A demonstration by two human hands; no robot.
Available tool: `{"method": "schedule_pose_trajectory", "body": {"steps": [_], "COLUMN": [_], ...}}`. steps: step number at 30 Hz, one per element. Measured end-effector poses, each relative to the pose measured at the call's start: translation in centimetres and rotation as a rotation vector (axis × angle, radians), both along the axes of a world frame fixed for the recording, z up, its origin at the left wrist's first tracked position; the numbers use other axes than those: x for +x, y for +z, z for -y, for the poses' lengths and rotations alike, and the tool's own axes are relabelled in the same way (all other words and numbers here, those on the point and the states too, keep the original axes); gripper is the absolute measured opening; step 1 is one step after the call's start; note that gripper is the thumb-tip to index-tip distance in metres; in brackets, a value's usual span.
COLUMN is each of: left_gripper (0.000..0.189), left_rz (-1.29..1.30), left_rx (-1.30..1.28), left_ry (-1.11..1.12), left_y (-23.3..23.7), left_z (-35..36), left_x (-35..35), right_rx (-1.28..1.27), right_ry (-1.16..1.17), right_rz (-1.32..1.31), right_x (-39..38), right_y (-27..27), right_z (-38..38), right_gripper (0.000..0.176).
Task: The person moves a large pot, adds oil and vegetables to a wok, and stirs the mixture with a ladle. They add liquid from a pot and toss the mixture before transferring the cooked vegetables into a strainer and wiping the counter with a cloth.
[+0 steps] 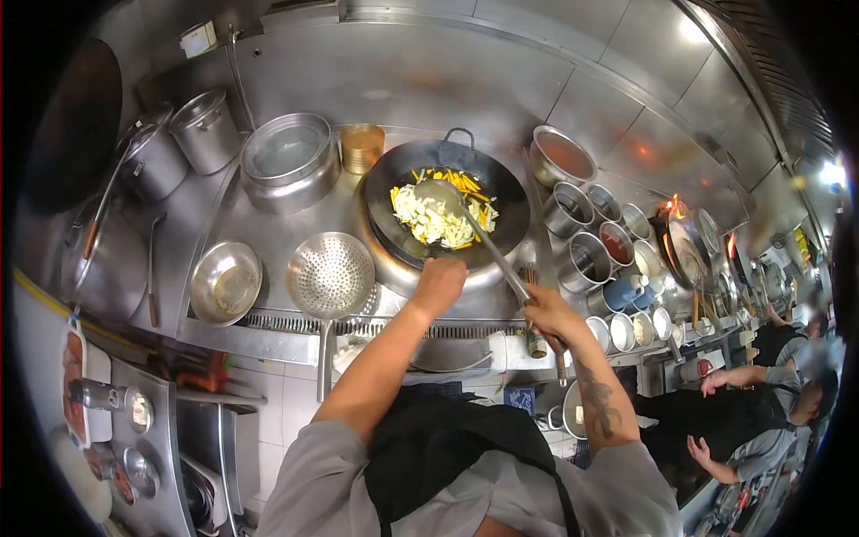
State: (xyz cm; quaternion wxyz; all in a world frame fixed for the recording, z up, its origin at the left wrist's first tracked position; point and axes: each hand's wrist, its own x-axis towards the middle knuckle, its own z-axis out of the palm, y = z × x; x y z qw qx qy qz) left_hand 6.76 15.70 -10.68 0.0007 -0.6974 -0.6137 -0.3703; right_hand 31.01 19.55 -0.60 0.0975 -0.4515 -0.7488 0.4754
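Observation:
My left hand is closed at the near rim of a black wok, on its near handle, which the fingers mostly hide. Pale chopped pieces, perhaps cabbage or onion, lie in the wok with yellow-orange strips. In my right hand is the long handle of a metal ladle. The ladle's bowl rests over the food, tilted, and its shaft slants across the wok's near right rim. The wok sits on a round burner ring, its far loop handle standing up at the back.
Left of the wok are a perforated strainer, a metal bowl, a large covered pot and a gold tin. Several seasoning containers line the right. Beyond them, flames rise by another wok; a co-worker stands there.

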Motion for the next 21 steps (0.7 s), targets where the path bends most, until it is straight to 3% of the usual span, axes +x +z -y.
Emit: {"method": "schedule_pose_trajectory", "body": {"steps": [4,7,8,11,12,15,17,20,21], "left_gripper": [0.017,0.017,0.016,0.016,0.017,0.018,0.019,0.019,0.019], "left_rz": [-0.032,-0.038,-0.036,-0.017,-0.004,0.009,0.014,0.039,0.037], "left_rx": [-0.086,-0.040,0.018,-0.044,-0.038,0.006,0.008,0.015,0.016], "left_ry": [-0.005,0.019,0.021,0.005,-0.003,0.012,0.016,0.007,0.012], "left_y": [-1.6,-0.4,-0.2,-0.7,-1.4,0.0,0.5,-1.8,-1.6], "left_z": [-0.7,-0.9,-0.9,-0.4,-0.6,-1.1,-0.1,-1.2,-1.4], "left_x": [-0.4,-0.1,0.0,0.2,-0.1,0.0,0.4,0.0,0.1], "right_rx": [0.067,0.307,0.052,-0.139,-0.195,0.120,0.172,0.101,0.243], "right_ry": [-0.072,-0.175,-0.235,-0.124,-0.110,-0.059,-0.032,0.031,0.067], "right_rz": [0.097,0.087,0.003,-0.074,-0.123,-0.036,0.009,0.087,0.126], "right_x": [0.3,1.2,0.1,0.3,0.4,1.2,1.3,-0.8,-1.1], "right_y": [1.5,-5.2,-3.8,-2.9,-2.6,-2.4,-2.4,0.7,-0.2], "right_z": [0.5,-0.3,1.2,1.1,1.1,2.5,3.7,2.7,2.4], "right_gripper": [0.038,0.033,0.031,0.026,0.035,0.052,0.056,0.051,0.050]}}
